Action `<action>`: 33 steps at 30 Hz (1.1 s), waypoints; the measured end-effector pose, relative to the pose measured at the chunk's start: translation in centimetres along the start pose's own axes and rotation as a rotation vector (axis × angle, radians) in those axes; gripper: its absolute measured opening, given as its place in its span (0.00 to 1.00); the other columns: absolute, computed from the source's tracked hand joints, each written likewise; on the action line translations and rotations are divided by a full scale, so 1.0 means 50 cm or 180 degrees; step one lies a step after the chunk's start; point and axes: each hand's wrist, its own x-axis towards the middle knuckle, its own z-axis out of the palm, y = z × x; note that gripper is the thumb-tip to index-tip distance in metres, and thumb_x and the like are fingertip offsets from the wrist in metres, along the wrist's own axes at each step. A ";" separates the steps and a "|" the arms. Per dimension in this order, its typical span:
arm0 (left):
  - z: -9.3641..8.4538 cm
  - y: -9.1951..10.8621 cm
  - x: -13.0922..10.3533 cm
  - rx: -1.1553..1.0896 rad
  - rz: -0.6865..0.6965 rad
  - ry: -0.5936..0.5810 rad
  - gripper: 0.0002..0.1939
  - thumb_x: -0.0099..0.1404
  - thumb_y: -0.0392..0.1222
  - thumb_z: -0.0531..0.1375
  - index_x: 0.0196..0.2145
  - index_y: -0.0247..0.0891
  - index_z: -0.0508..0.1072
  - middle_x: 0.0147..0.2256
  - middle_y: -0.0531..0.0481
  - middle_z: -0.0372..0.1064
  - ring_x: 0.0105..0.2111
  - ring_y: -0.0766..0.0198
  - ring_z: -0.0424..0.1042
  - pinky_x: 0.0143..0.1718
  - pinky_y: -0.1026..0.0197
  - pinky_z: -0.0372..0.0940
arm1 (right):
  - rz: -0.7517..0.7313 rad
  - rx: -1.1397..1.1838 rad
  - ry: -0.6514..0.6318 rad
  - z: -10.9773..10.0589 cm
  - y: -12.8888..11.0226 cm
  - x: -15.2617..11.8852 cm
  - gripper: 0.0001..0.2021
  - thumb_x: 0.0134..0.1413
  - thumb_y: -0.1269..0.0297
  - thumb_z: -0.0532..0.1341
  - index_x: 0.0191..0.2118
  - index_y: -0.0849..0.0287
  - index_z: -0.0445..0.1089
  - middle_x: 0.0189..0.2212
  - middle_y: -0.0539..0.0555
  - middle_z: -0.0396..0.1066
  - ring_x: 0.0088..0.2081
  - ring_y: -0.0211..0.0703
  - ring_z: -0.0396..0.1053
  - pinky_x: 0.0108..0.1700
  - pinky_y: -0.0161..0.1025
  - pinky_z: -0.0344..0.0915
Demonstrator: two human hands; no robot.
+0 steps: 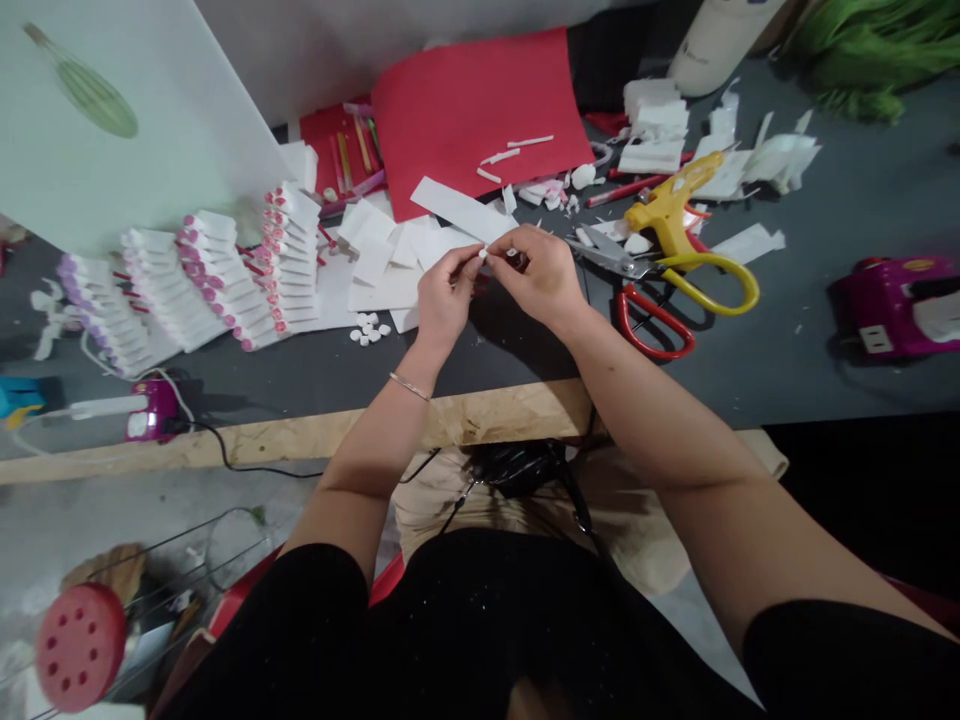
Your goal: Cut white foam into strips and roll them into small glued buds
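Observation:
My left hand (444,295) and my right hand (541,275) meet above the front part of the dark table. Between their fingertips is a small white piece (483,254), pinched from both sides; its material is too small to make out. Just behind the fingers lies a white paper strip (457,207), partly over other white paper pieces (371,240). Left of my left hand sits a little heap of small white folded or rolled pieces (370,329). To the right of my right hand are scissors (656,325) with a red handle loop and a yellow one.
A yellow tool (671,210) lies by the scissors. Red sheets (480,110) with thin white strips lie behind. At left are rows of white strips with pink and purple tips (289,260). Purple devices (900,305) and a white bottle (720,45) stand at right.

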 end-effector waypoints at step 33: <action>-0.010 -0.012 0.027 -0.0696 -0.0926 0.0089 0.18 0.69 0.59 0.69 0.35 0.42 0.75 0.31 0.54 0.76 0.28 0.71 0.79 0.27 0.70 0.73 | 0.0405 -0.0013 0.0316 -0.089 0.036 0.043 0.12 0.72 0.53 0.61 0.42 0.54 0.76 0.35 0.55 0.77 0.37 0.48 0.73 0.44 0.48 0.70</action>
